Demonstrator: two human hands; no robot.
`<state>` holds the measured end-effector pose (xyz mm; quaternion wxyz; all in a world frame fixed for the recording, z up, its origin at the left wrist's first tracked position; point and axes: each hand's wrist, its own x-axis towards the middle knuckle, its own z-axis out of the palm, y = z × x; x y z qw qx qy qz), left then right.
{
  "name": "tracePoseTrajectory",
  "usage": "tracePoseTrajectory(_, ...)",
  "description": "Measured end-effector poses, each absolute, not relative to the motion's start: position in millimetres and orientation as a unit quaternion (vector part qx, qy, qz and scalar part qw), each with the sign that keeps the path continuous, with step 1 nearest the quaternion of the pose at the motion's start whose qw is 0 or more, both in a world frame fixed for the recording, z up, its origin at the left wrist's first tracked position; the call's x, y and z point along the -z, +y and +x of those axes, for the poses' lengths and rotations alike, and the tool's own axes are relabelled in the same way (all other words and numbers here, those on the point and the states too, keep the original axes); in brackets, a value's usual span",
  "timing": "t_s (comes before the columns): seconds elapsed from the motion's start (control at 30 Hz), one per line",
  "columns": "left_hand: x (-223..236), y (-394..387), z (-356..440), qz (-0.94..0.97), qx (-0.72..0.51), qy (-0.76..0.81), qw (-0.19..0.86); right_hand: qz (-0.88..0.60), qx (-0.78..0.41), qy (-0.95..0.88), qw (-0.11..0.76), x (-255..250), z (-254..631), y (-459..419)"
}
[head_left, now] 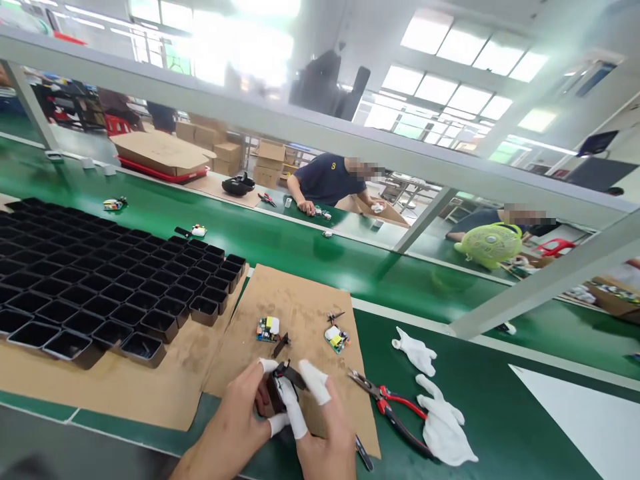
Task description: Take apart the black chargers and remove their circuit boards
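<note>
Just past the front edge of the bench, my left hand (239,413) is wrapped round a small black plastic case (275,395), with white finger cots on its fingertips. My right hand (325,427), in white finger cots too, pinches a black plate (293,375) at the case's open top. One of its fingers reaches down at the opening, and what lies inside is mostly hidden. Beyond my hands, a circuit board (269,328) with a black plate (281,345) beside it lies on the cardboard (300,293). Another circuit board (336,339) lies to its right.
Rows of black cases (105,307) stand at left. Red-handled pliers (387,400), tweezers (364,455) and white gloves (445,427) lie at right. A green conveyor belt (280,240) runs behind, under a grey frame bar (300,123). Across it a co-worker (327,180) handles parts near a green fan (490,245).
</note>
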<state>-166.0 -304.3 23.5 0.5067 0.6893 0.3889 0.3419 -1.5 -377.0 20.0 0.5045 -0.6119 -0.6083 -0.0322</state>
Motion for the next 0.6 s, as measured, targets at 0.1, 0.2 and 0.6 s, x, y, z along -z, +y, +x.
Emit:
tracePoseTrajectory(0.1, -22.2, -305.0, -163.5, 0.701, -0.334, 0.396, 0.490, -0.562, 0.014, -0.654, 0.507, -24.4, 0.3, -367.9)
tracePoseTrajectory(0.2, -18.6, -305.8, -162.4, 0.711, -0.336, 0.398, 0.473, -0.543, 0.036, -0.658, 0.520, -18.9, -1.8, -368.5)
tracePoseTrajectory(0.6, -11.9, -306.4, -156.8, 0.718, -0.329, 0.392, 0.472, -0.556, 0.122, -0.645, 0.510, -16.2, -7.2, -369.2)
